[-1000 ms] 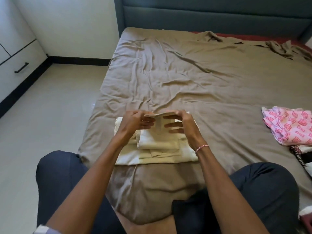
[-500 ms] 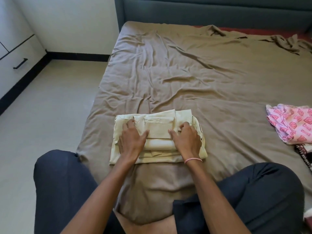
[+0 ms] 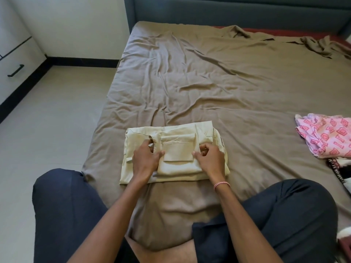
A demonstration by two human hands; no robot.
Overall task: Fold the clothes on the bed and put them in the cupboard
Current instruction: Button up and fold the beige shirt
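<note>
A bed [image 3: 237,88] fills the middle and right of the view, its headboard [image 3: 228,10] at the far end. A sheet [image 3: 209,73] covers the bed, bunched at the far right corner. Near the bed's front left corner lies a folded garment [image 3: 178,152]. The left hand [image 3: 146,160] rests on its left part, the right hand [image 3: 210,160] on its right part, a pocket between them. Well apart, at the bed's right edge, lies a second garment [image 3: 326,135], with a third cloth [image 3: 340,169] just before it. The person's knees flank the bed's near corner. Floor [image 3: 57,120] lies left of the bed, and a cupboard [image 3: 13,54] stands at the far left against the wall.
</note>
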